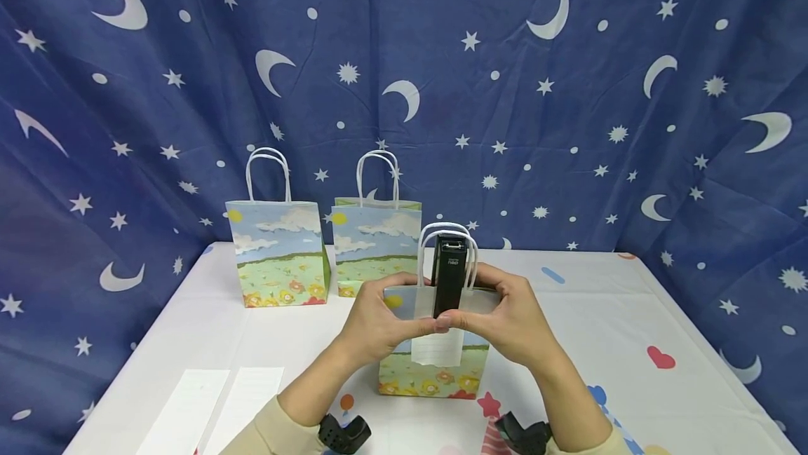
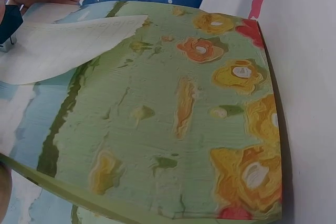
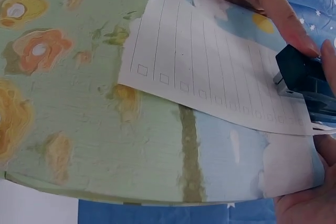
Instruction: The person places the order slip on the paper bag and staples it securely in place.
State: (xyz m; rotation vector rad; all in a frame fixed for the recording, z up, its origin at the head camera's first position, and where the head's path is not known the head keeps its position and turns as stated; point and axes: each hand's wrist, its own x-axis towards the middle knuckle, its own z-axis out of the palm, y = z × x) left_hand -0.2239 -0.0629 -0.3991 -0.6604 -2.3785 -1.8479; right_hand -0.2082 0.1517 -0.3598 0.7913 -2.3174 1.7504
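A gift bag (image 1: pixel 435 381) printed with a flowery meadow and sky stands near the middle of the table. Over its top edge, between the white handles, sits a black stapler (image 1: pixel 449 273). Under it, a lined paper slip (image 1: pixel 435 351) with small checkboxes hangs against the bag's front; its lower end curls away in the right wrist view. My left hand (image 1: pixel 375 320) and right hand (image 1: pixel 514 311) grip from both sides, thumbs meeting on the stapler's near end. The other fingers reach behind the bag's top, mostly hidden.
Two matching gift bags, one at the left (image 1: pixel 278 252) and one beside it (image 1: pixel 377 238), stand at the back. Two white paper strips (image 1: pixel 186 406) (image 1: pixel 246 406) lie at the front left. A blue star-and-moon curtain (image 1: pixel 442 90) hangs behind the white table (image 1: pixel 600 315).
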